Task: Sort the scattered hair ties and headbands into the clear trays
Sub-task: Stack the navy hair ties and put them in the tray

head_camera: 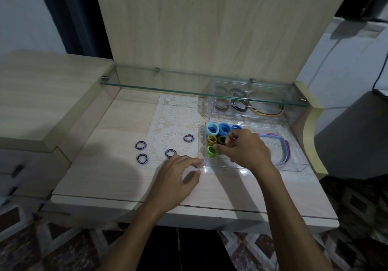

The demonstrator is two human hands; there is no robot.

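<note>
Several dark purple striped hair ties lie loose on the desk: one at the far left [140, 145], one below it [142, 158], one on the lace mat [189, 138], one just above my left hand [170, 153]. My left hand [178, 178] hovers over the desk with relaxed fingers, holding nothing. My right hand [241, 149] reaches into the near clear tray [252, 169] and its fingertips pinch at the green hair ties [211, 151]; a thin red-and-blue tie shows at its knuckles. Blue ties [223, 128] and pastel headbands [285, 149] fill the same tray.
A second clear tray [216, 111] behind holds dark ties and a gold headband [266, 111], under a glass shelf [168, 88]. A white lace mat [176, 119] covers the desk middle. The desk front edge [189, 204] runs near my wrists.
</note>
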